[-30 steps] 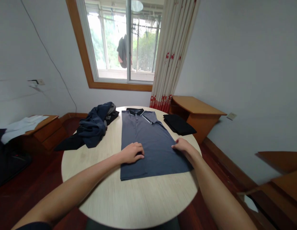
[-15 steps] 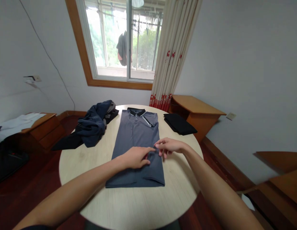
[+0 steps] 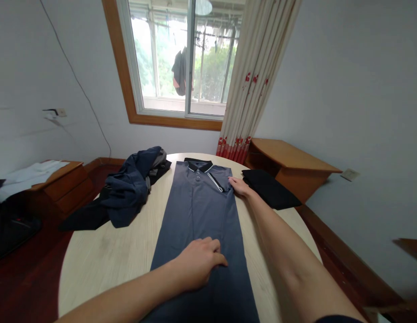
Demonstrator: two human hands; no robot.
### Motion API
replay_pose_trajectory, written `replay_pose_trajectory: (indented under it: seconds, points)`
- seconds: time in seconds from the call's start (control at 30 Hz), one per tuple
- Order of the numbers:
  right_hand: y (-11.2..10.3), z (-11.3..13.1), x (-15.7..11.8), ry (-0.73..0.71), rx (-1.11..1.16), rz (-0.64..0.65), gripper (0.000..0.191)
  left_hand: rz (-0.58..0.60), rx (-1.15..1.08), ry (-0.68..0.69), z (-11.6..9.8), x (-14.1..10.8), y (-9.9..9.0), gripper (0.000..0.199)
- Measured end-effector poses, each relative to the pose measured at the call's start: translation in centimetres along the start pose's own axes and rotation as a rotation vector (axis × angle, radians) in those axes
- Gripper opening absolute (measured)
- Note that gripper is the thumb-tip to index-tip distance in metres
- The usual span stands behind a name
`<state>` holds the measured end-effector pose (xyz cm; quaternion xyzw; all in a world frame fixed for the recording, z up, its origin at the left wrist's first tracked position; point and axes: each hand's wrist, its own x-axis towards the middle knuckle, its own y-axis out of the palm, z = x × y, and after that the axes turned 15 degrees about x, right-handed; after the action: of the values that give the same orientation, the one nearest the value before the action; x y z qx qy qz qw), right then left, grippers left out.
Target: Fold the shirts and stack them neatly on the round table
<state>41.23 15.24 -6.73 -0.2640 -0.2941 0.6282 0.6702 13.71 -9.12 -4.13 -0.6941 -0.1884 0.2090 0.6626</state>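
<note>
Head view: a round, pale wood-grain table (image 3: 104,260) fills the near middle of the scene. Beyond it, at the far wall, stands a sliding window (image 3: 208,67) in a wooden surround, with a patterned curtain (image 3: 258,67) hanging at its right side, red along the bottom. A brown wooden desk (image 3: 292,154) sits at the far right, past the table's rim; at the far left is a low wooden nightstand (image 3: 69,188).

On the table, a grey polo shirt (image 3: 205,215) lies front up in a long, narrow strip, collar end far, its near end running out of view. Left of it, apart, is a crumpled heap of dark clothes (image 3: 126,184), partly over the table's edge; right of its far end lies a folded black garment (image 3: 271,190).

The left hand (image 3: 201,262) rests palm down on the near part of the shirt, half open, fingers loosely bent, gripping nothing visible. The right hand (image 3: 240,186) touches the shirt's far right edge, thumb and fingers close together; whether they pinch the cloth, I cannot tell.

Smallest are the black collar (image 3: 203,166) with white trim, a black-and-white chest stripe (image 3: 215,181) and the placket buttons (image 3: 198,173).
</note>
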Motion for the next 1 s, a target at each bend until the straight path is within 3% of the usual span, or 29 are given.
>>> replay_pose_trajectory:
  seconds: [0.17, 0.27, 0.43, 0.57, 0.73, 0.9, 1.0]
  points:
    - [0.8, 0.4, 2.4, 0.048, -0.03, 0.03, 0.051, 0.013, -0.022, 0.069, 0.1, 0.9, 0.6, 0.015]
    - [0.9, 0.8, 2.9, 0.048, -0.038, 0.031, 0.053, -0.026, -0.007, 0.111, 0.1, 1.2, 1.0, 0.015]
    - [1.3, 3.6, 3.5, -0.026, -0.12, -0.008, 0.055, -0.246, -0.107, 0.179, 0.5, 0.6, 0.8, 0.01]
    - [2.6, 6.9, 4.5, -0.093, -0.169, 0.053, 0.055, -0.356, -0.21, 0.278, 1.1, 0.0, 0.0, 0.011]
    - [4.6, 8.9, 6.1, -0.125, -0.238, 0.162, 0.057, -0.328, -0.244, 0.319, 1.7, -0.3, -0.2, 0.012]
    - [6.3, 8.3, 6.3, -0.081, -0.234, 0.243, 0.061, -0.296, -0.282, 0.322, 2.4, -0.6, 0.8, 0.013]
    - [7.2, 7.5, 6.0, -0.083, -0.24, 0.216, 0.066, -0.239, -0.322, 0.315, 2.5, -0.6, 1.3, 0.012]
